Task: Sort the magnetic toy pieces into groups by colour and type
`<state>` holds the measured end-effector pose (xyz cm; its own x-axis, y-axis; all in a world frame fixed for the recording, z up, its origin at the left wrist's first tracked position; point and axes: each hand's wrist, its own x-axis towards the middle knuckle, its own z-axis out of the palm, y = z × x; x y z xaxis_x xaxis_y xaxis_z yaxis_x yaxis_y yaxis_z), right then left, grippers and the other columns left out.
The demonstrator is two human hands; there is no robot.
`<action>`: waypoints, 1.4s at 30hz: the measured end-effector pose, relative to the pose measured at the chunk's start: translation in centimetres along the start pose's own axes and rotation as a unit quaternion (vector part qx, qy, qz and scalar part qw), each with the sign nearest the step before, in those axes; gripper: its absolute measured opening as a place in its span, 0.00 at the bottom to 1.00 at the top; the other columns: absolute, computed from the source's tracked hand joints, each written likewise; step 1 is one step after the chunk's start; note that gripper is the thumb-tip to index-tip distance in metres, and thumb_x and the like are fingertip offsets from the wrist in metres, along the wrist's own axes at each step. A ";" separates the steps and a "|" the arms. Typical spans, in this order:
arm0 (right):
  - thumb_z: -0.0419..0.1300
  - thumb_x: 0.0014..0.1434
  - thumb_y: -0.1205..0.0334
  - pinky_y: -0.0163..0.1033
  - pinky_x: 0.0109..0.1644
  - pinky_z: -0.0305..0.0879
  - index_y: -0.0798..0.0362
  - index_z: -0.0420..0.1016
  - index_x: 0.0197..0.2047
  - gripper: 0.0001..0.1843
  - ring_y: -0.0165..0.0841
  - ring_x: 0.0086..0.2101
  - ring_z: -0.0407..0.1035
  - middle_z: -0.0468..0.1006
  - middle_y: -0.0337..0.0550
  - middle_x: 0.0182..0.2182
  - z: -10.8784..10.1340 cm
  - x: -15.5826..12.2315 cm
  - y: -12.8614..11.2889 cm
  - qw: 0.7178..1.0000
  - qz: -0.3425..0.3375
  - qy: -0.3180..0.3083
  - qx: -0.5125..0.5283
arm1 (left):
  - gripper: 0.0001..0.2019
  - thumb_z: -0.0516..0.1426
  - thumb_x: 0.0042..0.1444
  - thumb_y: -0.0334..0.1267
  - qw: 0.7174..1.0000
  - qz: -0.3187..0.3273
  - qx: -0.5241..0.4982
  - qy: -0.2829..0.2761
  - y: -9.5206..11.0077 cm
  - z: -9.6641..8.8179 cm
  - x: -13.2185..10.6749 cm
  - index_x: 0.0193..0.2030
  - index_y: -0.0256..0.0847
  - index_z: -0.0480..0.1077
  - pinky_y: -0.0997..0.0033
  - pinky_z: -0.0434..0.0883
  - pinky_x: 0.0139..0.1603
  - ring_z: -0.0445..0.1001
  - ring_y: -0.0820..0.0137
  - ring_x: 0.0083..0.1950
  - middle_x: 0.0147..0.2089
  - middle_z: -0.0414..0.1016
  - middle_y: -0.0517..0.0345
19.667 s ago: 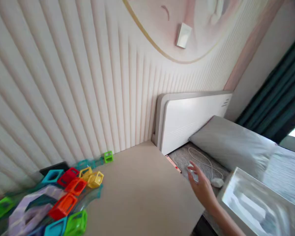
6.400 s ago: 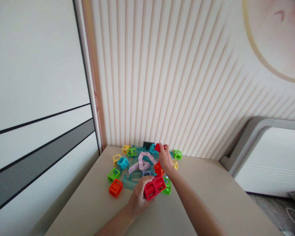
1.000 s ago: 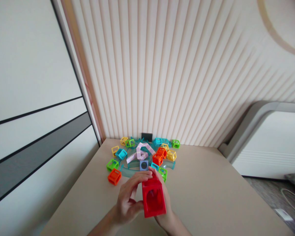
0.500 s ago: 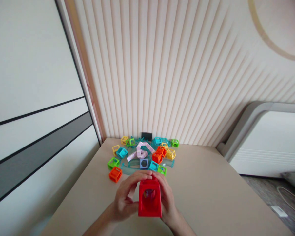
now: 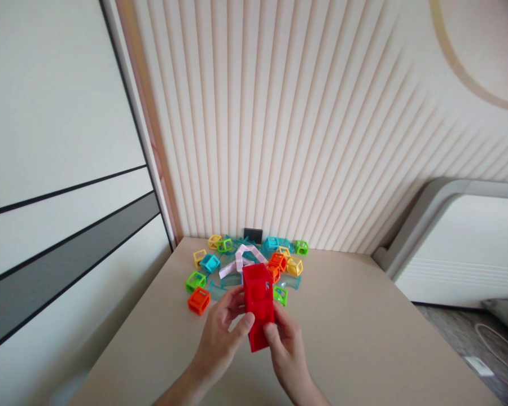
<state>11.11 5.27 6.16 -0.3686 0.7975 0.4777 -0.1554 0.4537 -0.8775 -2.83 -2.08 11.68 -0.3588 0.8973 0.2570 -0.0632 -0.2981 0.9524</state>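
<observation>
Both hands hold a red hollow plastic block [image 5: 259, 301], box-shaped and about two cubes long, raised above the table [image 5: 355, 332]. It stands tilted, with its long side facing me. My left hand [image 5: 222, 330] grips the left side, thumb on the near face. My right hand [image 5: 287, 344] grips the lower right, its thumb also on the near face. Just beyond the block lie lilac track pieces [image 5: 239, 258], partly hidden by it. An orange cube frame [image 5: 198, 300] sits left of my left hand, and a green cube frame [image 5: 280, 295] is behind my right hand.
Several cube frames lie scattered at the back, among them a blue one [image 5: 210, 263] and a yellow one [image 5: 294, 266]. Clear teal pieces [image 5: 296, 282] lie between them. A small black box [image 5: 253, 235] stands against the ribbed wall [image 5: 254, 113]. A white cabinet [image 5: 68, 254] borders the left.
The red block has turned from its open end facing me to its long side facing me, and has moved up. Both hands have shifted their grip, with thumbs now on the near face.
</observation>
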 end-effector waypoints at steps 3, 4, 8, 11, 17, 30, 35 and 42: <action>0.63 0.65 0.45 0.42 0.46 0.79 0.48 0.81 0.57 0.23 0.43 0.42 0.80 0.85 0.48 0.46 0.0 0.6 -0.8 1.000 0.002 -0.017 -0.009 | 0.21 0.63 0.62 0.49 1.000 -0.019 -0.010 0.009 -0.3 -0.1 0.3 0.56 0.40 0.71 0.60 0.80 0.50 0.83 0.56 0.50 0.50 0.83 0.45; 0.63 0.65 0.46 0.41 0.45 0.79 0.48 0.81 0.56 0.22 0.42 0.41 0.80 0.86 0.47 0.45 0.0 0.7 -1.1 1.000 0.002 -0.021 -0.017 | 0.20 0.63 0.62 0.49 1.000 -0.023 -0.012 0.014 -0.5 -0.1 0.4 0.56 0.40 0.71 0.60 0.80 0.50 0.82 0.57 0.51 0.50 0.83 0.45; 0.61 0.67 0.48 0.42 0.43 0.80 0.50 0.78 0.59 0.22 0.42 0.42 0.79 0.84 0.51 0.48 0.2 1.0 -1.6 0.997 0.018 -0.004 -0.069 | 0.20 0.63 0.61 0.49 0.998 -0.029 -0.008 0.056 -1.2 0.1 0.7 0.54 0.40 0.71 0.60 0.79 0.54 0.81 0.57 0.55 0.53 0.82 0.45; 0.60 0.68 0.50 0.42 0.44 0.80 0.49 0.75 0.62 0.23 0.42 0.45 0.79 0.82 0.53 0.52 0.3 0.8 -2.0 0.995 0.023 0.024 -0.095 | 0.20 0.64 0.61 0.49 0.996 -0.052 0.016 0.068 -1.5 0.3 0.7 0.54 0.39 0.71 0.60 0.79 0.53 0.81 0.56 0.54 0.54 0.81 0.44; 0.63 0.66 0.50 0.43 0.45 0.80 0.49 0.75 0.62 0.25 0.42 0.42 0.80 0.83 0.52 0.49 0.5 0.8 -2.2 0.996 0.048 0.018 -0.078 | 0.22 0.66 0.58 0.48 0.990 -0.021 0.115 0.080 -1.9 0.6 0.5 0.55 0.41 0.73 0.60 0.78 0.54 0.82 0.57 0.53 0.52 0.83 0.46; 0.69 0.58 0.44 0.49 0.46 0.80 0.53 0.80 0.54 0.27 0.49 0.43 0.82 0.86 0.55 0.46 -1.4 2.4 -3.9 0.982 0.174 -0.015 0.078 | 0.25 0.58 0.64 0.55 0.993 -0.078 0.062 0.056 -1.2 0.8 0.1 0.60 0.40 0.73 0.66 0.80 0.45 0.79 0.55 0.57 0.61 0.77 0.42; 0.69 0.58 0.43 0.51 0.50 0.78 0.51 0.81 0.54 0.27 0.48 0.45 0.81 0.85 0.54 0.49 -2.0 1.8 -3.0 0.986 0.154 -0.028 0.050 | 0.25 0.65 0.58 0.54 0.994 -0.100 -0.028 0.022 -0.4 0.3 1.4 0.56 0.39 0.76 0.68 0.78 0.42 0.81 0.59 0.47 0.53 0.82 0.44; 0.67 0.60 0.42 0.50 0.50 0.78 0.50 0.82 0.55 0.27 0.47 0.44 0.81 0.86 0.53 0.46 -3.3 0.9 -2.6 0.994 0.092 0.022 -0.045 | 0.28 0.68 0.54 0.53 0.997 -0.069 -0.034 0.011 -1.5 1.2 1.0 0.57 0.39 0.77 0.68 0.77 0.42 0.81 0.62 0.41 0.47 0.84 0.45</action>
<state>14.18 6.12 9.02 -0.3415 0.8864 0.3125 -0.0060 0.3304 -0.9438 -1.99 -0.40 10.72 -0.3616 0.9246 0.1197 -0.1767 -0.1941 0.9649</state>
